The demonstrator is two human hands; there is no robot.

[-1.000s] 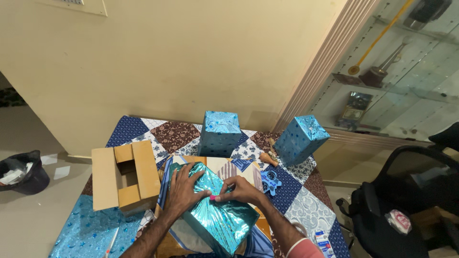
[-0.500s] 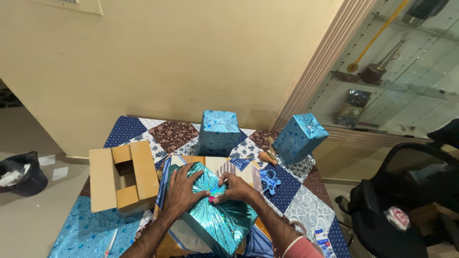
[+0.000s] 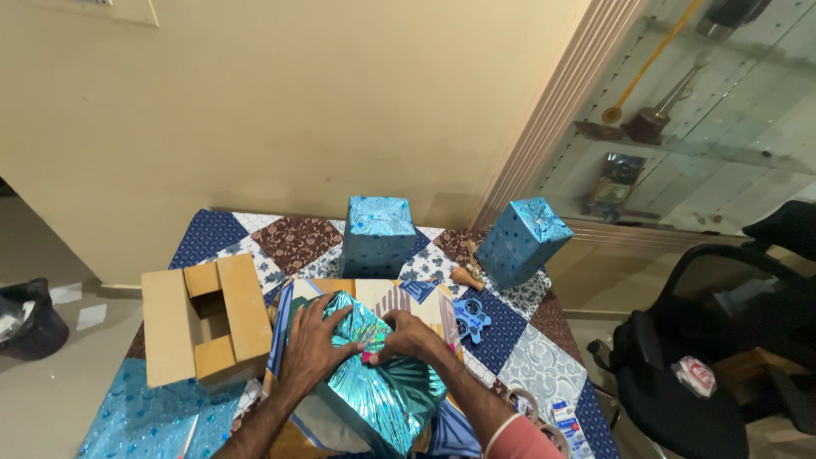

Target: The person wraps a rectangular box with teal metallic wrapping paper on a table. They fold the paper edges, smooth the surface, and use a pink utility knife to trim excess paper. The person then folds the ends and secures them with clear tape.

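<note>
While both hands (image 3: 357, 340) press foil, patchwork cloth (image 3: 527, 357) covers the table.

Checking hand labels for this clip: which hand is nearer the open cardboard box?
Left. The left hand lies flat on the shiny teal parcel just beside the cardboard box; the right hand presses the parcel's farther side.

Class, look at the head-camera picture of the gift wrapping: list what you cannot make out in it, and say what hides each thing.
- Near end of the teal foil parcel: cut off by the bottom edge.
- Parcel's top under the left hand and right hand: covered by them.
- Inside of the open cardboard box: shadowed by its flaps.
- Small blue item on the quilt: too small to identify.
</note>
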